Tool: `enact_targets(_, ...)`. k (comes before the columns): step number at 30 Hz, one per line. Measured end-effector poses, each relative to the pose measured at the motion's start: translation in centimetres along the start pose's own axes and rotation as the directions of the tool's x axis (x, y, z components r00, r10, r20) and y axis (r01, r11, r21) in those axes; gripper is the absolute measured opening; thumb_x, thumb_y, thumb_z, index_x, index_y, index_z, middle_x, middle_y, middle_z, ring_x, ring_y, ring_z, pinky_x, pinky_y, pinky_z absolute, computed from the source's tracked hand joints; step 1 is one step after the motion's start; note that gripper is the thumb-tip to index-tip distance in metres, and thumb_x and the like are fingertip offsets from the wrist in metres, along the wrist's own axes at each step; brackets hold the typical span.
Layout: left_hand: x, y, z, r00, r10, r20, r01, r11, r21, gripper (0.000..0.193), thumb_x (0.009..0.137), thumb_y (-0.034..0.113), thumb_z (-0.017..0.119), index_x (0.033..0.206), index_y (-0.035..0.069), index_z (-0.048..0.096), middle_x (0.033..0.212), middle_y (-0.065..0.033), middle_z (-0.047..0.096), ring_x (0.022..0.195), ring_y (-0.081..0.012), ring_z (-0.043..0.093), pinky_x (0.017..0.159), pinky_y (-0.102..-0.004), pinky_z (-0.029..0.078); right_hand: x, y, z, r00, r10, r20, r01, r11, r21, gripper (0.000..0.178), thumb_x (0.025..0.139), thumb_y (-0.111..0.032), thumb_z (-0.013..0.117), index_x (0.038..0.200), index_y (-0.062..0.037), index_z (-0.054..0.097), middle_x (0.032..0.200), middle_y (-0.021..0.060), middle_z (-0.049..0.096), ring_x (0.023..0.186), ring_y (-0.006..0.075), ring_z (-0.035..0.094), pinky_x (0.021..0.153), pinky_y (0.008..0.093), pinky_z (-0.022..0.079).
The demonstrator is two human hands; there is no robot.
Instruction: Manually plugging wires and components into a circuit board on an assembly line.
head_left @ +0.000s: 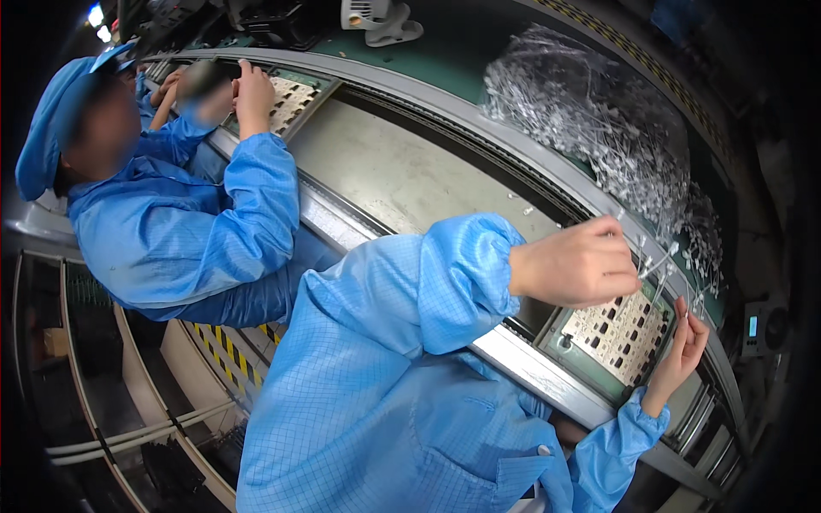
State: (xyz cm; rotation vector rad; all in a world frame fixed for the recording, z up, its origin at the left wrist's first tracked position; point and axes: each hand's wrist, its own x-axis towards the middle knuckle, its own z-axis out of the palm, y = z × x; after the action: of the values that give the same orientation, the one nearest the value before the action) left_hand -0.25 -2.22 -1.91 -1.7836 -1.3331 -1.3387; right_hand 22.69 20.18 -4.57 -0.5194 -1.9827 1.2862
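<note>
My left hand (577, 263) is closed above the upper edge of a pale circuit board panel (609, 335) dotted with black parts. Its fingertips are turned away, so what they hold is hidden. Thin leads with white ends (657, 262) lie just beyond its knuckles. At the panel's right end, my right hand (682, 349) points upward, its fingers bent toward the thumb. A white-ended lead (699, 301) is close to those fingertips; whether they pinch it is too small to make out. The panel lies in a green carrier (560, 349) on the conveyor line.
A large heap of white-ended leads in clear plastic (590, 120) lies beyond the metal rail (462, 107). To my left a co-worker in blue (184, 222) handles another panel (289, 101). A small device with a lit screen (754, 327) stands at far right. Shelving is at lower left.
</note>
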Motion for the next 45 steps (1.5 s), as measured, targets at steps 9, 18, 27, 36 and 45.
enact_targets(9, 1.0, -0.6, -2.6, 0.99, -0.121, 0.072, 0.119, 0.992, 0.033, 0.021, 0.075, 0.004, 0.074, 0.095, 0.009, 0.07, 0.091, 0.0001, 0.071, 0.088, -0.0154, 0.067, 0.086, -0.0365, 0.048, -2.9, -3.8, 3.5, 0.999, -0.005, 0.035, 0.018, 0.934, -0.358, 0.009, 0.098, 0.002, 0.058, 0.106, 0.0027, 0.058, 0.114, 0.0193, 0.07, 0.107, 0.0214, 0.068, 0.089, 0.0287, 0.053)
enact_targets(18, 0.6, -0.2, -1.4, 0.976, -0.158, 0.15, 0.144, 0.985, 0.097, 0.022, 0.075, 0.005, 0.075, 0.095, 0.01, 0.071, 0.088, 0.0016, 0.07, 0.086, -0.0173, 0.066, 0.081, -0.034, 0.047, -3.9, -5.2, 5.1, 0.898, -0.155, 0.412, 0.371, 0.77, -0.519, 0.01, 0.082, 0.001, 0.072, 0.089, -0.0047, 0.068, 0.096, 0.0061, 0.067, 0.09, 0.0251, 0.059, 0.082, 0.035, 0.043)
enact_targets(27, 0.9, 0.3, -1.5, 0.973, -0.148, 0.174, 0.136, 0.987, 0.08, 0.027, 0.069, -0.004, 0.076, 0.095, 0.005, 0.072, 0.093, -0.0034, 0.073, 0.087, -0.0216, 0.067, 0.079, -0.0347, 0.048, -4.1, -5.0, 5.1, 0.894, -0.058, 0.445, 0.311, 0.796, -0.52, 0.011, 0.079, -0.003, 0.074, 0.088, -0.0068, 0.069, 0.09, 0.0039, 0.064, 0.089, 0.0232, 0.057, 0.084, 0.034, 0.036)
enact_targets(36, 1.2, 0.5, -1.3, 0.973, -0.163, 0.164, 0.143, 0.982, 0.126, 0.024, 0.073, 0.005, 0.075, 0.096, 0.011, 0.071, 0.09, 0.0023, 0.071, 0.089, -0.0178, 0.065, 0.084, -0.0364, 0.045, -4.4, -6.4, 4.4, 0.845, -0.133, 0.518, 0.462, 0.67, -0.581, 0.016, 0.08, -0.004, 0.072, 0.096, -0.0073, 0.072, 0.097, 0.0027, 0.064, 0.096, 0.0219, 0.058, 0.091, 0.0375, 0.036)
enact_targets(45, 1.0, 2.0, -0.8, 0.941, -0.242, 0.235, 0.234, 0.97, 0.062, 0.027, 0.073, -0.005, 0.076, 0.097, 0.005, 0.072, 0.09, -0.0036, 0.071, 0.087, -0.0217, 0.066, 0.085, -0.0372, 0.045, 6.6, 2.0, -4.6, 0.992, -0.114, -0.047, 0.044, 0.685, -0.728, 0.019, 0.089, -0.014, 0.07, 0.105, -0.0031, 0.067, 0.093, 0.0111, 0.065, 0.082, 0.0203, 0.063, 0.075, 0.0327, 0.051)
